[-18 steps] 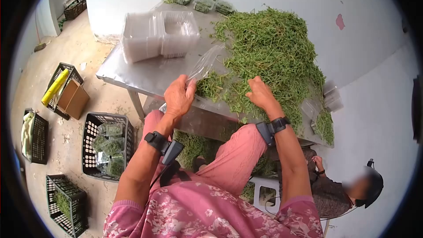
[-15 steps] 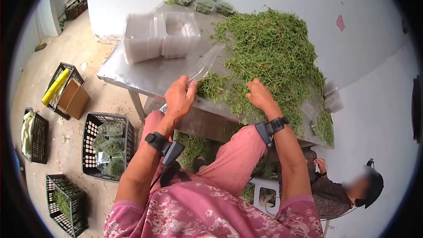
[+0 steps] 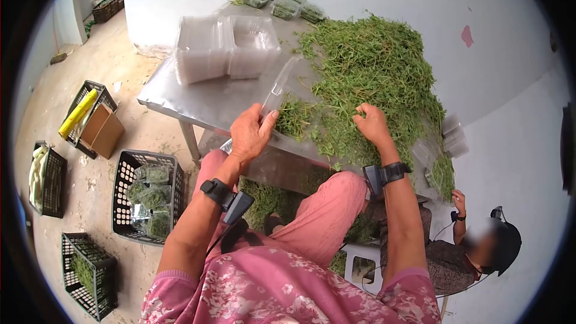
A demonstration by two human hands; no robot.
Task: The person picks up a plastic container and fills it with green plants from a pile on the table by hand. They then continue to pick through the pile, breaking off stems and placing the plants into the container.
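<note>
A clear plastic clamshell box (image 3: 282, 78) lies open at the table's front edge, its lid raised toward the stack behind. Loose leafy greens (image 3: 294, 117) fill its near part. My left hand (image 3: 252, 132) grips the left side of this box between thumb and fingers. Over the front of a large heap of leafy greens (image 3: 378, 66), my right hand (image 3: 373, 125) is closed in a pinch on some of the greens; the fingertips partly hide what they hold.
Stacked empty clamshell boxes (image 3: 204, 54) stand on the metal table (image 3: 165, 93), with several filled boxes (image 3: 285, 7) behind. More clear boxes (image 3: 455, 135) are at the right end. A co-worker (image 3: 447, 264) sits at right. Black crates (image 3: 147, 240) stand on the floor at left.
My right hand has shifted right and slightly up along the heap. My left hand stays on the box. The co-worker's hand has risen toward the table's right end.
</note>
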